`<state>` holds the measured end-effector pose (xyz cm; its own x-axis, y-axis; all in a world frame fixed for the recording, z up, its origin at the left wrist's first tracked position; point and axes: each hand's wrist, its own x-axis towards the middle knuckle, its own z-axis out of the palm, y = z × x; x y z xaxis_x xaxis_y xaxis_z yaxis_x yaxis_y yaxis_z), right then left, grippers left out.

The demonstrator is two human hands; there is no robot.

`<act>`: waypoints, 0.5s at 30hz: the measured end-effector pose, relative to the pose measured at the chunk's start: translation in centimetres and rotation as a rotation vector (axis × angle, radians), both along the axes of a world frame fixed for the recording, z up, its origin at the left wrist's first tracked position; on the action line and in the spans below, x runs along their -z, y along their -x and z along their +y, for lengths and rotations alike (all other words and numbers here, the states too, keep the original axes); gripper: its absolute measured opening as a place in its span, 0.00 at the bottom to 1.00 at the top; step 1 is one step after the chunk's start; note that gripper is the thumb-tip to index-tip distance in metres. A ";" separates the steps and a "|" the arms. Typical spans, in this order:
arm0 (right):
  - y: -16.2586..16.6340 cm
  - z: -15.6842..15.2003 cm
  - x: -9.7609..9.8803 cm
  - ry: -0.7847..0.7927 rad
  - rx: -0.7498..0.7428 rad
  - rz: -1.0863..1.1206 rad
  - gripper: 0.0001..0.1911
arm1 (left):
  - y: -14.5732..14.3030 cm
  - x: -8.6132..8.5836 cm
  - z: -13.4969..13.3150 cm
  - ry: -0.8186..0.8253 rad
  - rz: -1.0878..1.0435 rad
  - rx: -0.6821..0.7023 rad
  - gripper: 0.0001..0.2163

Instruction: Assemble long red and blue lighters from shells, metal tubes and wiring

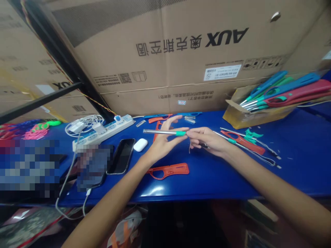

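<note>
My left hand [164,139] pinches a thin metal tube with a green collar [165,132], held level above the blue table [207,179]; its upper fingers are stretched out. My right hand [208,140] meets the tube's green end with pinched fingertips, and a thin wire hangs from it. An orange plastic handle shell [168,170] lies flat on the table just below my left wrist. Another orange shell [156,132] shows partly behind my left hand.
A cardboard box [240,115] at the right holds several blue, green and pink long lighters. A red lighter half with tube [244,142] lies right of my hand. A power strip [103,131], white earbud case [140,144] and black phone [121,155] sit left. Big cardboard cartons [181,62] stand behind.
</note>
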<state>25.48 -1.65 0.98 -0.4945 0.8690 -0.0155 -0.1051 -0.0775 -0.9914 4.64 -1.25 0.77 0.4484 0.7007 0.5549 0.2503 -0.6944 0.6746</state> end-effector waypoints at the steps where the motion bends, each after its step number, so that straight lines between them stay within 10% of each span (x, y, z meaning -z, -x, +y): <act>1: 0.0 0.0 0.1 -0.002 0.014 0.003 0.18 | -0.1 0.2 0.0 0.007 -0.004 -0.002 0.12; 9: 0.2 0.0 -0.4 -0.119 0.226 -0.022 0.16 | -0.3 0.4 0.6 0.306 -0.136 0.101 0.19; 15: -0.1 0.1 -1.0 -0.293 0.433 -0.074 0.15 | 1.0 0.0 0.5 -0.222 -0.238 -0.486 0.33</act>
